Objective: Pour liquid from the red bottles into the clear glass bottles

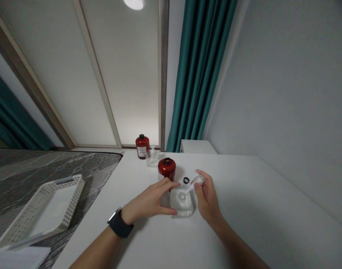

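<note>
A clear square bottle (182,203) stands on the white table (243,209), its neck open. My left hand (151,200) wraps around the bottle's left side, thumb at the front. My right hand (206,196) pinches a white pump head (196,182), whose tube slants down toward the bottle's neck. Just behind stands a red bottle (167,169) without its cap, and a small black cap (186,180) lies to its right. A dark watch (120,224) sits on my left wrist.
A second red bottle (142,146) with a black cap and a small clear pump bottle (152,156) stand at the table's far edge. A white perforated basket (44,209) lies on the grey patterned bed at left. Teal curtains (200,74) hang behind.
</note>
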The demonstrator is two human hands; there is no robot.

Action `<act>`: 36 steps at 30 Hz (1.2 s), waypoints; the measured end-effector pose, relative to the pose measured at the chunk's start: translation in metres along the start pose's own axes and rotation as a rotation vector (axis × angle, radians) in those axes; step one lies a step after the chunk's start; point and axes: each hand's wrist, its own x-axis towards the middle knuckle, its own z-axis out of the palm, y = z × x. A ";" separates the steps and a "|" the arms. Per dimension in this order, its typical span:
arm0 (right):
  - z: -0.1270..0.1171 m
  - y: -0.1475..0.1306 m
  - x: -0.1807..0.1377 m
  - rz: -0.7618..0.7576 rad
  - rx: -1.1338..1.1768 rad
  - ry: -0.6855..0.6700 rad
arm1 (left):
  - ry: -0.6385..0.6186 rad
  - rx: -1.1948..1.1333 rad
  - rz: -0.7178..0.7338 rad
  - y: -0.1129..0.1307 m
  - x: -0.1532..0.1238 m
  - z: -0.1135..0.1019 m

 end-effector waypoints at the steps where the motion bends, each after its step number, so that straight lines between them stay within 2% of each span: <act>1: 0.000 0.000 0.000 0.004 0.003 0.011 | 0.002 -0.001 0.000 -0.001 0.000 0.000; 10: 0.003 -0.001 -0.002 0.006 0.015 0.017 | -0.015 0.005 0.006 -0.001 -0.001 0.000; 16: 0.003 -0.007 -0.001 0.009 0.004 -0.055 | -0.010 -0.002 0.008 0.001 -0.001 -0.002; 22: 0.001 -0.008 0.001 0.027 0.046 0.086 | -0.008 -0.021 0.016 0.000 -0.003 -0.003; 29: 0.003 -0.006 -0.001 0.040 0.058 -0.113 | -0.016 -0.005 0.008 0.003 -0.001 -0.003; 33: 0.003 -0.007 -0.001 0.043 0.075 -0.114 | -0.012 -0.001 0.017 0.002 -0.002 -0.002; 36: 0.003 -0.008 -0.001 0.042 0.075 -0.048 | -0.014 0.004 0.013 0.001 -0.002 -0.003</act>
